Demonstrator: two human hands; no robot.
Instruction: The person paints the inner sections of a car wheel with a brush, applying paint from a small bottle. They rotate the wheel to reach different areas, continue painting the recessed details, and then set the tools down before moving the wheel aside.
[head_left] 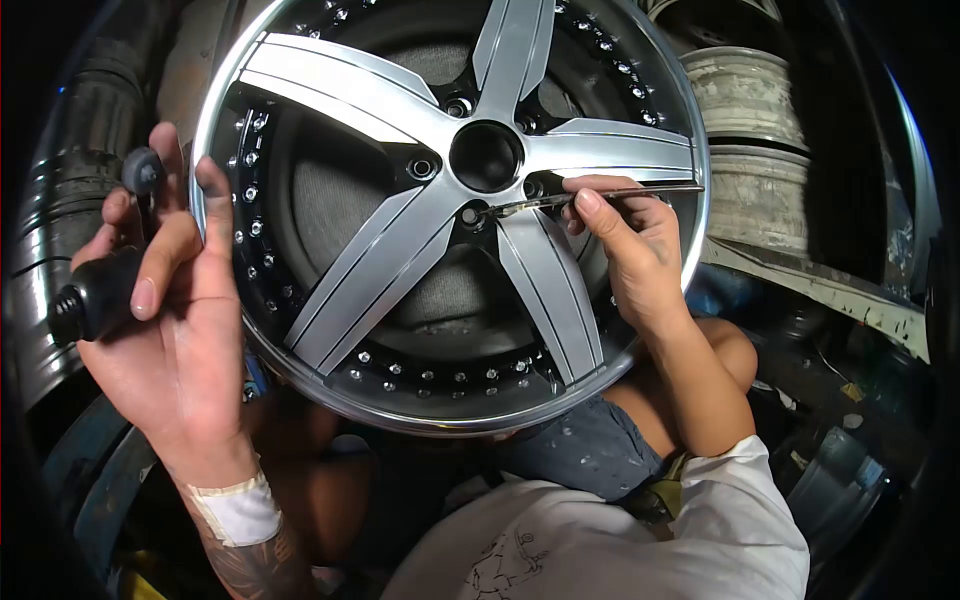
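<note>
A five-spoke alloy wheel (378, 272) with silver spokes, a black inner barrel and a polished lip fills the middle of the view, face up over my lap. My right hand (640, 245) pinches a thin paintbrush (522, 206) between thumb and fingers. Its tip is right at a lug hole (472, 215) below the wheel's centre bore. Palm up beside the wheel's left edge, my left hand (185, 310) is wrapped round a small black bottle (100, 290) tilted on its side. A dark round cap (142, 170) sits between raised fingers of that hand.
Worn, paint-stained wheels (745, 190) are stacked at the upper right, behind a scuffed pale ledge (830, 290). Dark shiny wheels (85, 130) stand stacked along the left. A clear plastic container (838, 470) is at the lower right.
</note>
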